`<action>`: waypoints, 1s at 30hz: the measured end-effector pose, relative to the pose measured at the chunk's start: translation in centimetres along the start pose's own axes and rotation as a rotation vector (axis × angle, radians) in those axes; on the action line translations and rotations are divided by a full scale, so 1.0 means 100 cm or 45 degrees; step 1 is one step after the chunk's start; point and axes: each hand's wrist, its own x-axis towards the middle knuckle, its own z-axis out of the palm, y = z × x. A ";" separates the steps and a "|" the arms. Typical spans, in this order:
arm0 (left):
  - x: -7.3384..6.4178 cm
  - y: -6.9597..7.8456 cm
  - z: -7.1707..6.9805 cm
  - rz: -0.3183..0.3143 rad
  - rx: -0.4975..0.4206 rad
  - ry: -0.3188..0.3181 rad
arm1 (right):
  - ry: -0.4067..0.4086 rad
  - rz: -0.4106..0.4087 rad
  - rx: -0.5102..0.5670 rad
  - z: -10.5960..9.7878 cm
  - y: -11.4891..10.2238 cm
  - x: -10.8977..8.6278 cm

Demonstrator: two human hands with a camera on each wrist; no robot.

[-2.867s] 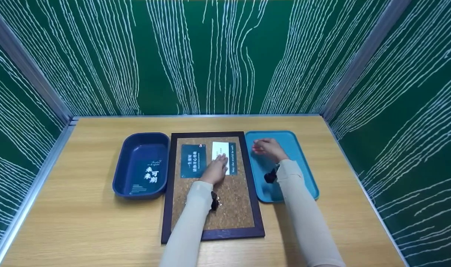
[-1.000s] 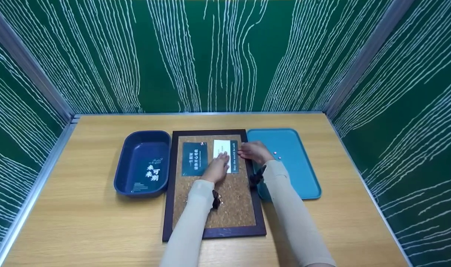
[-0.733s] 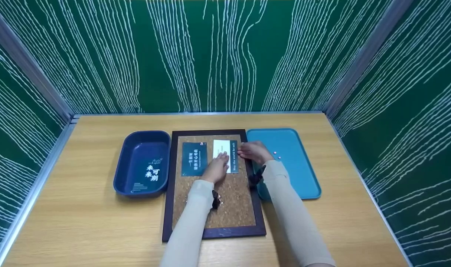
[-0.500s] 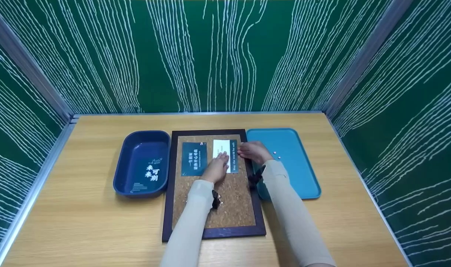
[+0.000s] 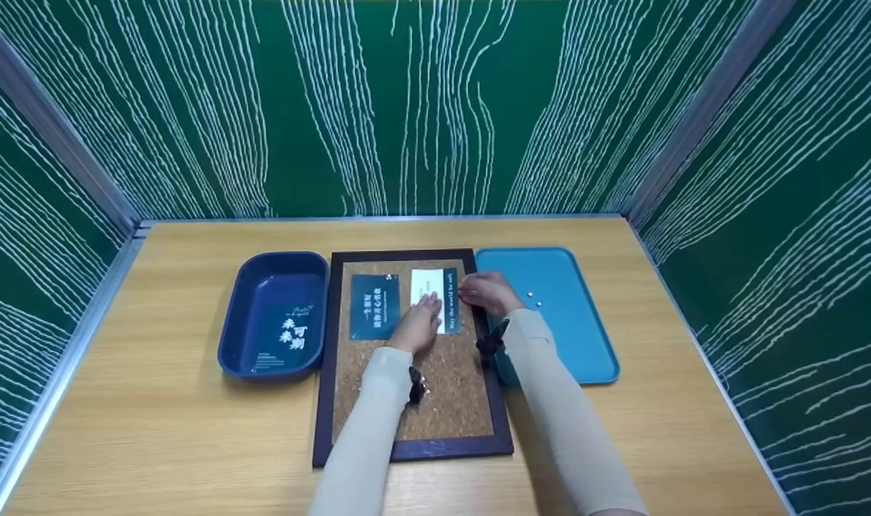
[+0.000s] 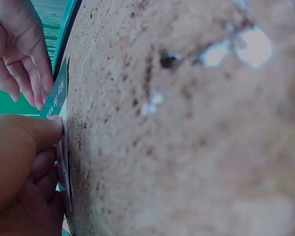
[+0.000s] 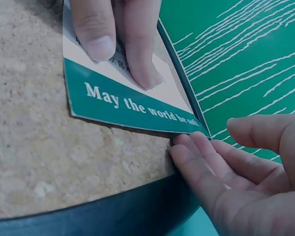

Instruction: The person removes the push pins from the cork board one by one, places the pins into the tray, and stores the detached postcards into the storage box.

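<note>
The white rectangular card with a dark green strip (image 5: 447, 297) lies face up on the upper right part of the cork board (image 5: 449, 408), directly under the person's left grip (image 5: 415, 326). That bare hand is not clenched round anything: its thumb and fingertips press the card's white half. The right grip (image 5: 491, 292) comes in low from the other side, fingertips at the end of the green strip, by the card's outer edge, where they seem to touch it; its thumb stands apart from the fingers, so the hand looks loose, though I can't tell whether anything small sits under the fingertips. White lettering along the strip reads "May the world be soft". Left of this card, with a band of bare cork between, lies a dark green card with white characters (image 5: 375, 308), a tiny shiny pin (image 5: 389, 276) at its upper right corner. A dark wooden frame (image 5: 453, 449) edges the cork. Just beside it on the right is a flat turquoise tray (image 5: 582, 330) bearing two small pale pins (image 5: 530, 294); on the left, a deep navy-blue rounded bin (image 5: 263, 294) holds another green card with white characters (image 5: 284, 340). All of it rests on a pale wood-grain counter (image 5: 155, 401).
</note>
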 end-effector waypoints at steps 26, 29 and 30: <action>0.003 -0.003 0.001 0.010 0.004 -0.015 | 0.099 -0.098 -0.091 0.013 0.010 -0.004; 0.002 -0.003 0.001 -0.011 -0.016 -0.024 | 0.115 -0.094 -0.092 0.014 0.010 -0.004; 0.002 -0.003 0.000 -0.019 -0.023 -0.028 | 0.121 -0.091 -0.092 0.015 0.010 -0.005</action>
